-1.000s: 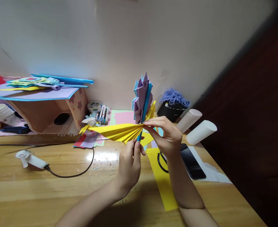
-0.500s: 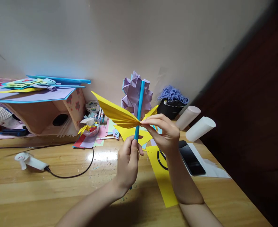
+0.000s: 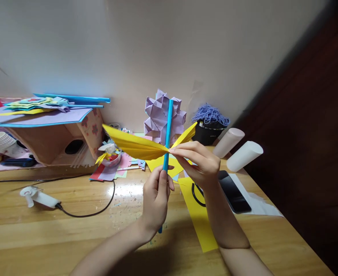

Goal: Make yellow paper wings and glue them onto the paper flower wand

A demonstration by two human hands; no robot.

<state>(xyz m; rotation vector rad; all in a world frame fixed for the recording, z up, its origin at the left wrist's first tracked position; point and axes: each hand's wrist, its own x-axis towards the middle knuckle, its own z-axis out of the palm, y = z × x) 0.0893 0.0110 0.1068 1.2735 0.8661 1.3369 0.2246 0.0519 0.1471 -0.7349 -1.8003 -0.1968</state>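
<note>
My left hand point(image 3: 155, 199) is closed around a blue stick point(image 3: 167, 134) held upright above the wooden table point(image 3: 56, 237). At the stick's top sits a folded purple paper flower point(image 3: 157, 117). My right hand point(image 3: 201, 161) pinches the middle of a pleated yellow paper fan point(image 3: 131, 143) against the stick, just above my left hand. The fan spreads out to the left and a shorter part rises to the right.
A yellow paper strip point(image 3: 199, 218), black scissors point(image 3: 196, 193) and a phone point(image 3: 233, 191) lie under my right arm. Two white rolls point(image 3: 237, 149) and a pot of purple yarn point(image 3: 210, 122) stand at right. A white glue gun point(image 3: 38, 195) with cable and a cardboard box point(image 3: 54, 134) are at left.
The stick has turned so the purple flower shows its face rather than its edge. The yellow fan's left wing swung up from level, then settled a little lower. Both hands kept their grip.
</note>
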